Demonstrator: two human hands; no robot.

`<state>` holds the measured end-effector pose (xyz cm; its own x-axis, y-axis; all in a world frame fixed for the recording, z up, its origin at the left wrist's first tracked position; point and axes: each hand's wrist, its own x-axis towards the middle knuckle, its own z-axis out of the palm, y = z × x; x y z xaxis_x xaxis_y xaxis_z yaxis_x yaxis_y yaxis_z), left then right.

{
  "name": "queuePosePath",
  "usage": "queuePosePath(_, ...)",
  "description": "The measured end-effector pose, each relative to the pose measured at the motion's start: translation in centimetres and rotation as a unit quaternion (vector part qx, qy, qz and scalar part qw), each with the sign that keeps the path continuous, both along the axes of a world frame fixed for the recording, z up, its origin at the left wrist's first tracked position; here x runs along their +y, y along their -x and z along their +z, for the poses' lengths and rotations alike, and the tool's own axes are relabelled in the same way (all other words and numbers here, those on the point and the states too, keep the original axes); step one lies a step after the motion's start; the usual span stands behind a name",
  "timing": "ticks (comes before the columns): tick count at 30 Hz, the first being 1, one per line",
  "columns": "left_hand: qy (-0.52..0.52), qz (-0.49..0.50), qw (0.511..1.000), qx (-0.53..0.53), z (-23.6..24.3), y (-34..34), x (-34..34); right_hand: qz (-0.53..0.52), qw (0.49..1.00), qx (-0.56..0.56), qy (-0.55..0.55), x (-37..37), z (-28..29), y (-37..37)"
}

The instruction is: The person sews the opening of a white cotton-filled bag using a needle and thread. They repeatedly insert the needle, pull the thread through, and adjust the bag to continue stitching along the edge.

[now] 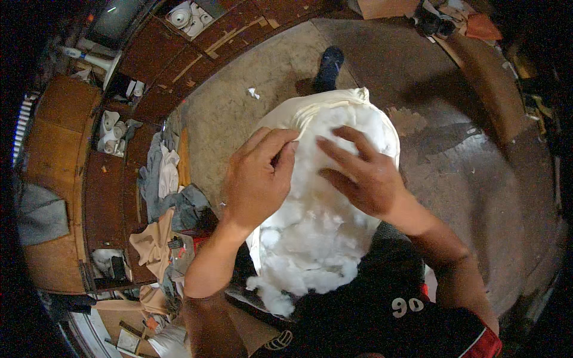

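On my lap lies a cream fabric cover (280, 114), its mouth wide apart and full of white fluffy stuffing (319, 230). Loose tufts of the stuffing spill out at the near end, over my dark clothing. My left hand (259, 176) pinches the cover's left edge between thumb and fingers. Over the stuffing on the right side is my right hand (361, 173), fingers spread and slightly blurred, the tips touching or just above the white fluff. The cover's far end rises to a gathered corner (363, 94).
A dark shoe (329, 68) rests on the floor beyond the cover. Along the left stand brown wooden cabinets (107, 203) with spools in open compartments. Grey and tan cloth scraps (164, 197) are heaped before them. A small white scrap (253, 93) lies on the floor.
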<state>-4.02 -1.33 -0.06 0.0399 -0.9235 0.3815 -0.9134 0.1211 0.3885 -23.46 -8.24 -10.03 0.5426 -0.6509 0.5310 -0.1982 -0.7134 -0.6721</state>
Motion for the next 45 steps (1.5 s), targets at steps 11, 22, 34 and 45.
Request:
queuePosePath(11, -0.094, -0.089, 0.986, -0.103, -7.5, -0.1, 0.5, 0.028, 0.996, 0.049, 0.065, -5.6, -8.2, -7.4)
queuePosePath(22, -0.097, -0.091, 0.988, -0.073, -4.5, -0.3, 0.1, -0.061, 0.985, -0.128, -0.096, -1.7, 2.0, 8.7)
queuePosePath(34, -0.153, -0.316, 0.894, 0.278, -4.4, 11.9, 0.1, 0.194, 0.803, -0.452, -0.337, 1.6, 5.7, 9.9)
queuePosePath(45, -0.341, -0.106, 0.908, 0.218, -3.3, 10.2, -1.6, -0.06, 0.991, 0.078, 0.086, 1.8, 3.3, 11.7)
